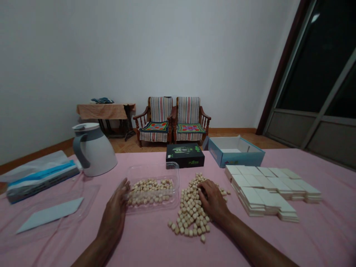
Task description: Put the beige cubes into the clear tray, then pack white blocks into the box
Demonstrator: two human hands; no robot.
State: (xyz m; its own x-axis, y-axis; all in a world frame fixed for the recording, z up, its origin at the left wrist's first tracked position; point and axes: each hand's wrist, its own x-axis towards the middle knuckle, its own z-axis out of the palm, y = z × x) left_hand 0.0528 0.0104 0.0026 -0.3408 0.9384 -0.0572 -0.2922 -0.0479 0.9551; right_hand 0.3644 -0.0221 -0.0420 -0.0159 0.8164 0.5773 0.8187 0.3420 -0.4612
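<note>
A clear plastic tray partly filled with small beige cubes lies on the pink tablecloth. My left hand rests flat against the tray's left side. To the right of the tray lies a loose pile of the same beige cubes. My right hand sits on top of that pile with its fingers curled among the cubes; whether it holds any is hidden.
Stacks of flat white folded cards lie at the right. A black box and an open blue box stand behind. A white jug and a blue-and-white packet are at the left.
</note>
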